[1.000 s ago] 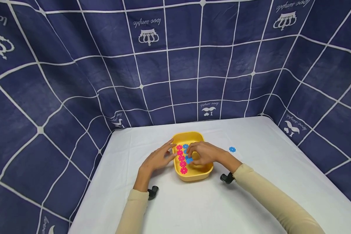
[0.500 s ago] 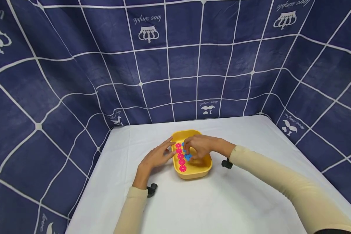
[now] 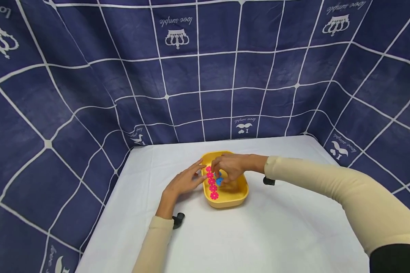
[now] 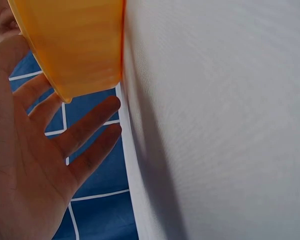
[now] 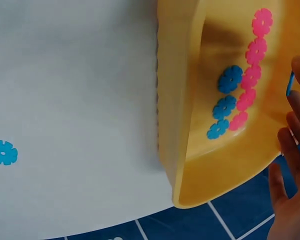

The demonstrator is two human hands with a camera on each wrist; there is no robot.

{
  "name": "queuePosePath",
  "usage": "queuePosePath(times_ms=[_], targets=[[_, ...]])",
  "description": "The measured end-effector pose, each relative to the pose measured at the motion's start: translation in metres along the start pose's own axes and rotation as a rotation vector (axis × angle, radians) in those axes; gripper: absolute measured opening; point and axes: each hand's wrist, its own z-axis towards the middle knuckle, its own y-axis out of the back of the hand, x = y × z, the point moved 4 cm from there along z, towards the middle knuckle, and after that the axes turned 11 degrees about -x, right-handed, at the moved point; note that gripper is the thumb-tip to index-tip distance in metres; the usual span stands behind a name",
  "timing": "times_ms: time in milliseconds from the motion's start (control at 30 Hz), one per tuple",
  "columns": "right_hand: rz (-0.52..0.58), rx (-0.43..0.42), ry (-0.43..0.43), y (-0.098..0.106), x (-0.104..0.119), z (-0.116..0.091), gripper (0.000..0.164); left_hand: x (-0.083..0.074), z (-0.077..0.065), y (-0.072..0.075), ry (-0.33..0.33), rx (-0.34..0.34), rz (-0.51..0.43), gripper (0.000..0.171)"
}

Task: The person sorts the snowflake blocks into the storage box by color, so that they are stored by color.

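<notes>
Near the table's middle stands a yellow tray. Inside it, pink flower-shaped discs form a column on the left, beside a shorter column of blue flower-shaped discs. My right hand is over the tray and pinches a blue flower-shaped disc, seen edge-on in the right wrist view, between thumb and finger. My left hand rests at the tray's left rim, thumb and fingertips against it, fingers spread and fairly straight in the left wrist view. In the head view, the right hand partly covers the blue discs.
One loose blue flower-shaped disc lies on the white cloth outside the tray; the right sleeve hides it in the head view. Blue checked curtains border the table at the back and sides.
My right hand has shifted slightly away from me and left over the tray. The right forearm has swung outward, covering the loose blue disc. My left hand stays at the rim.
</notes>
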Motion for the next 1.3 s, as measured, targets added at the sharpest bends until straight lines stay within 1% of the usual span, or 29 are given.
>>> queuePosePath(times_ms=[200, 300, 433, 533, 733, 900, 1067, 1300], targets=[[0.012, -0.017, 0.039, 0.004, -0.004, 0.006, 0.021, -0.001, -0.001, 0.001, -0.029, -0.008, 0.0, 0.056], [0.009, 0.008, 0.031, 0.002, -0.006, 0.007, 0.019, -0.002, -0.001, 0.001, -0.026, -0.006, 0.0, 0.056], [0.02, 0.055, 0.02, -0.006, -0.01, 0.006, 0.019, -0.004, 0.001, 0.001, -0.024, -0.007, 0.008, 0.058], [0.037, 0.073, 0.006, -0.013, -0.01, 0.005, 0.02, -0.004, 0.002, 0.001, -0.018, -0.007, 0.01, 0.059], [0.046, 0.076, 0.009, -0.028, -0.009, 0.004, 0.021, -0.002, 0.002, 0.001, -0.013, 0.005, 0.022, 0.061], [0.026, 0.085, 0.01, -0.038, -0.011, 0.004, 0.025, 0.0, 0.001, 0.001, -0.012, 0.006, -0.003, 0.06], [0.013, 0.096, 0.003, -0.044, -0.016, 0.004, 0.027, 0.001, 0.002, 0.001, -0.01, 0.006, -0.002, 0.058], [-0.004, 0.084, 0.036, -0.051, -0.016, 0.005, 0.028, 0.0, 0.002, 0.002, -0.01, 0.009, 0.001, 0.059]])
